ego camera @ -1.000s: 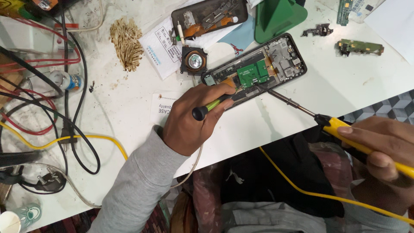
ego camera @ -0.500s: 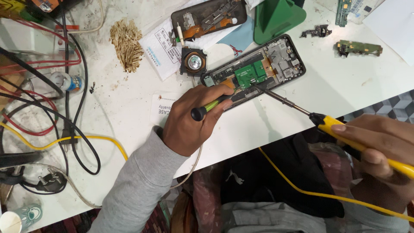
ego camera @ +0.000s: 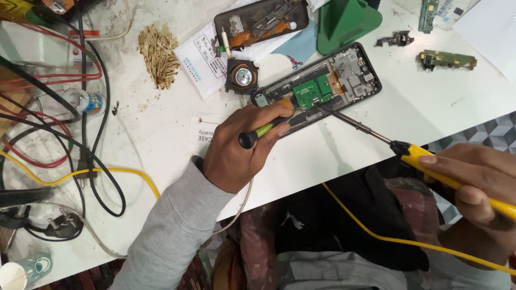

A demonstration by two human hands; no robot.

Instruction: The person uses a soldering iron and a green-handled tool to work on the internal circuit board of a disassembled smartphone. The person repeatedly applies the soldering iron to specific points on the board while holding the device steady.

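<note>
An opened phone [ego camera: 344, 75] lies on the white table [ego camera: 376, 139] with its green circuit board [ego camera: 313, 87] exposed. My left hand [ego camera: 239, 150] rests against the phone's near end and grips a small tool with a green shaft and black knob [ego camera: 255, 134]. My right hand [ego camera: 475, 188] holds a yellow-handled soldering iron [ego camera: 430, 164]; its metal tip [ego camera: 322, 109] touches the phone just below the green board. The iron's yellow cord [ego camera: 387, 236] runs down across my lap.
A green stand [ego camera: 344, 21], a second opened phone shell [ego camera: 260, 21], a round speaker part [ego camera: 242, 75], small circuit boards [ego camera: 446, 59], a brass wool tuft [ego camera: 158, 53] and printed papers lie behind. Tangled black, red and yellow cables [ego camera: 80, 161] crowd the left side.
The soldering iron's tip has slid left along the phone toward the green board, and my right hand has moved slightly in. My left hand has stayed put.
</note>
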